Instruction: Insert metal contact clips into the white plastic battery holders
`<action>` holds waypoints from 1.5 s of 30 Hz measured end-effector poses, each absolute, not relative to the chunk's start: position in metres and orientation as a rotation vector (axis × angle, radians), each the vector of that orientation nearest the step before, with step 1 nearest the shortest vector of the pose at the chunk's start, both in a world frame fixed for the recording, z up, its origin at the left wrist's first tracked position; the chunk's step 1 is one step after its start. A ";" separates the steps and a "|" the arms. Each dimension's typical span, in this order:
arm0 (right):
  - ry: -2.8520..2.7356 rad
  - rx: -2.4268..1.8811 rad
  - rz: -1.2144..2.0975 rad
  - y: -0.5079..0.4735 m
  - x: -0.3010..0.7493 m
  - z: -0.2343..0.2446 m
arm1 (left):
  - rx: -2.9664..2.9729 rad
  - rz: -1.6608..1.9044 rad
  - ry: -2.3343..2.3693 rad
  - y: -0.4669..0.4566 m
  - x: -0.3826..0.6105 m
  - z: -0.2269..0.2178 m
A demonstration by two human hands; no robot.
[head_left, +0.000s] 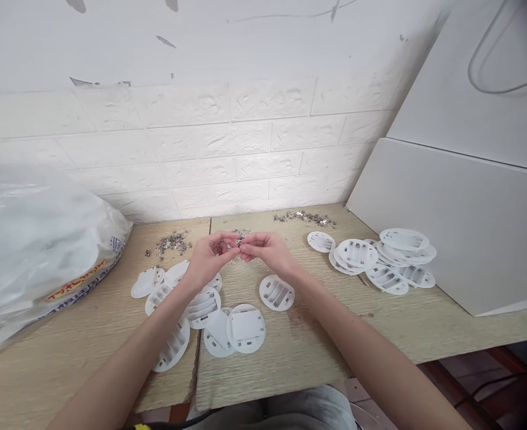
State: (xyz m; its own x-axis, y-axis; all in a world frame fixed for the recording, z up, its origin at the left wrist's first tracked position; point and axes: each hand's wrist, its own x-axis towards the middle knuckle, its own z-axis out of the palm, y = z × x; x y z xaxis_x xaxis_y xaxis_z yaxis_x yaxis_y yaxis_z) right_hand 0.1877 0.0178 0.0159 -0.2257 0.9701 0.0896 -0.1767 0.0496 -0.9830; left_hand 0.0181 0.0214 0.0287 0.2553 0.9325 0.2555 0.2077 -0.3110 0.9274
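Note:
My left hand (208,258) and my right hand (270,252) meet over the middle of the table, fingertips pinched close together. Whatever is between the fingers is too small to make out. Behind them, partly hidden, lies a pile of small metal pieces (242,233). A round white plastic battery holder (277,293) with slots rests face up just below my right hand. Under and beside my left forearm, more of these discs lie overlapping, including a white disc (246,329) with a smooth raised rectangular panel and a slotted disc (203,307).
Small metal parts form a left pile (173,243) and a right pile (305,218) near the brick wall (245,140). Several white discs (404,239) are heaped at the right, beside a grey-white panel (451,227). A large plastic bag (43,239) fills the left side. A seam splits the wooden table (290,358).

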 end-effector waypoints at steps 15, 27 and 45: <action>-1.158 -1.012 1.163 0.023 0.204 0.027 | 2.127 0.840 1.163 0.011 0.025 0.027; -1.190 -1.018 1.156 0.020 0.200 0.025 | 2.445 0.442 1.030 -0.008 0.043 0.002; -1.168 -0.978 1.139 0.030 0.209 0.019 | 1.408 1.127 1.020 0.013 0.033 0.021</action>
